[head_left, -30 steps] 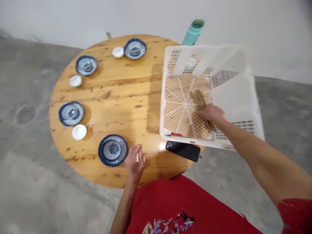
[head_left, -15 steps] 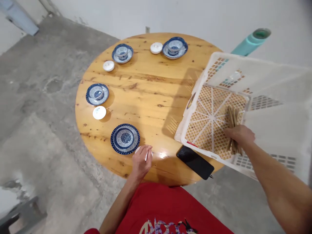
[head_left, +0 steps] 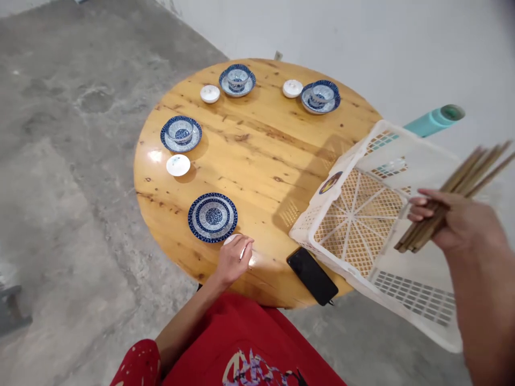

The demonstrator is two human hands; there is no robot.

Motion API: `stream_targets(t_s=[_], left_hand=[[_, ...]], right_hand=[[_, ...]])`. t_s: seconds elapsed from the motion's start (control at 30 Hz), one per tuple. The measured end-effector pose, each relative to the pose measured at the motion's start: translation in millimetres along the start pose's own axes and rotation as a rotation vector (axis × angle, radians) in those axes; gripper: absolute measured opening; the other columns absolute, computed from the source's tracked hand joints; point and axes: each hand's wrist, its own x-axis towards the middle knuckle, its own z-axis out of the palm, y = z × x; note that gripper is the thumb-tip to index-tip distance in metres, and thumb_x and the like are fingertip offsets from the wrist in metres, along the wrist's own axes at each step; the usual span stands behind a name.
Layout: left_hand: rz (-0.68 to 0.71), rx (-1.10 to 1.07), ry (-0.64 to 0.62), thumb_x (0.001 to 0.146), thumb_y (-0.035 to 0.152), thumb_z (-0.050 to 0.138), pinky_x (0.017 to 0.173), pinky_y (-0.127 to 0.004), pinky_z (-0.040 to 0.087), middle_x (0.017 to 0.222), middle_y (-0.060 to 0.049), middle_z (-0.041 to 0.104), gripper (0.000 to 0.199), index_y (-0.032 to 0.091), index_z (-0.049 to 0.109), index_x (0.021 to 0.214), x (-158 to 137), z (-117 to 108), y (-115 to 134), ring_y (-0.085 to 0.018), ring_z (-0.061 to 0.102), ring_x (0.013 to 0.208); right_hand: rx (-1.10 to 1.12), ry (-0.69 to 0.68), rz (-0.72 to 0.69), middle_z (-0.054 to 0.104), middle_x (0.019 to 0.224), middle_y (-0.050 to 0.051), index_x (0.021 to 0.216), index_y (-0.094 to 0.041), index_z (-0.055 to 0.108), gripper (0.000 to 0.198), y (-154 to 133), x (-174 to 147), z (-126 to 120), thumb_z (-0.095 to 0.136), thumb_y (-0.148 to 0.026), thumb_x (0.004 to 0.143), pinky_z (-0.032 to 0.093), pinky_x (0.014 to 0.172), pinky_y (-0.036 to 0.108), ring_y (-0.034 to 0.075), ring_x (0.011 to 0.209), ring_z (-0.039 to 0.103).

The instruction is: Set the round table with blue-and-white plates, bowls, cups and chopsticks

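A bundle of brown wooden chopsticks [head_left: 469, 174] is gripped in my right hand [head_left: 462, 220], held tilted above the white plastic basket [head_left: 358, 271]. My left hand [head_left: 234, 261] rests near the table's front edge, its fingers closed on a small white dish [head_left: 230, 239] that they mostly cover. Just beyond it lies a blue-and-white plate [head_left: 213, 217] with concentric patterned rings. Farther round the table sit blue-and-white plates with bowls on them, among them a left one [head_left: 181, 134], each beside a small white dish such as the one [head_left: 178, 165] at the left.
A black phone [head_left: 313, 276] lies on the round wooden table [head_left: 257, 182] against the basket's near side. Behind the basket a turquoise tube-like object [head_left: 434, 120] leans by the white wall. Grey concrete floor [head_left: 80, 214] surrounds the table.
My right hand has lifted the chopsticks up from the basket's bottom, toward the right. My left hand stays at the white dish. The view has shifted and turned.
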Motion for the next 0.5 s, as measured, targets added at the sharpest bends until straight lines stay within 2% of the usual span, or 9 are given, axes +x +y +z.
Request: stream_targets(t_s=[0.03,0.1,0.17,0.23,0.3,0.37,0.43,0.5], left_hand=[[-0.006,-0.010,-0.009,0.101,0.018,0.046,0.088,-0.031,0.059,0.098,-0.007,0.077,0.024,0.019,0.070,0.104,-0.4,-0.5,-1.5,-0.018,0.073,0.097],[-0.016,-0.031,-0.020,0.101,0.018,0.045,0.089,-0.031,0.059,0.098,-0.007,0.077,0.025,0.019,0.070,0.104,-0.7,-2.6,-3.8,-0.017,0.073,0.096],[-0.023,-0.046,-0.015,0.102,0.018,0.045,0.089,-0.030,0.059,0.100,-0.007,0.077,0.025,0.019,0.070,0.104,-1.2,-6.6,-5.9,-0.017,0.073,0.097],[-0.036,-0.049,0.009,0.101,0.018,0.046,0.089,-0.028,0.059,0.103,-0.007,0.077,0.024,0.019,0.070,0.105,-3.2,-13.0,-9.1,-0.016,0.073,0.098],[-0.055,-0.038,0.044,0.100,0.018,0.048,0.089,-0.028,0.059,0.105,-0.007,0.077,0.023,0.019,0.070,0.106,-7.8,-21.3,-14.7,-0.017,0.074,0.099],[-0.073,-0.026,0.083,0.100,0.017,0.049,0.088,-0.028,0.059,0.104,-0.007,0.077,0.022,0.018,0.070,0.106,-15.6,-30.8,-23.4,-0.017,0.074,0.099],[-0.096,-0.007,0.125,0.100,0.017,0.049,0.089,-0.029,0.060,0.103,-0.008,0.077,0.022,0.018,0.070,0.106,-26.1,-40.3,-34.9,-0.017,0.074,0.098],[-0.138,0.030,0.170,0.100,0.018,0.049,0.087,-0.029,0.061,0.101,-0.008,0.078,0.022,0.018,0.070,0.104,-38.0,-49.2,-47.4,-0.017,0.075,0.096]], right_hand=[[0.137,-0.136,-0.031,0.049,0.073,0.007,0.073,-0.026,0.050,0.018,-23.9,-11.4,7.2,0.053,-0.032,0.089,0.037,0.047,0.032,0.008,0.047,0.030],[0.221,-0.282,-0.107,0.048,0.074,0.005,0.081,-0.026,0.057,0.008,-66.4,-34.8,34.4,0.059,-0.028,0.088,0.035,0.045,0.027,0.008,0.049,0.031],[0.261,-0.434,-0.128,0.049,0.074,0.003,0.087,-0.023,0.060,0.004,-96.4,-53.4,79.2,0.062,-0.026,0.088,0.034,0.043,0.023,0.009,0.050,0.032],[0.324,-0.580,-0.115,0.050,0.071,0.000,0.086,-0.018,0.058,0.008,-109.8,-62.7,136.1,0.066,-0.020,0.087,0.034,0.044,0.019,0.007,0.050,0.033],[0.248,-0.600,-0.016,0.046,0.064,-0.003,0.078,-0.019,0.049,0.017,-106.8,-62.6,195.1,0.060,-0.013,0.089,0.034,0.044,0.018,0.007,0.048,0.033],[0.046,-0.445,-0.003,0.040,0.057,-0.005,0.073,-0.021,0.043,0.024,-90.5,-56.7,245.4,0.053,-0.013,0.094,0.036,0.045,0.018,0.008,0.047,0.035],[-0.011,-0.371,-0.009,0.039,0.054,-0.006,0.075,-0.021,0.045,0.023,-67.3,-49.3,280.9,0.047,-0.012,0.097,0.037,0.045,0.020,0.010,0.046,0.037],[-0.036,-0.344,-0.069,0.039,0.053,-0.005,0.080,-0.021,0.049,0.021,-44.6,-42.0,301.9,0.044,-0.016,0.099,0.039,0.047,0.022,0.012,0.048,0.039]])
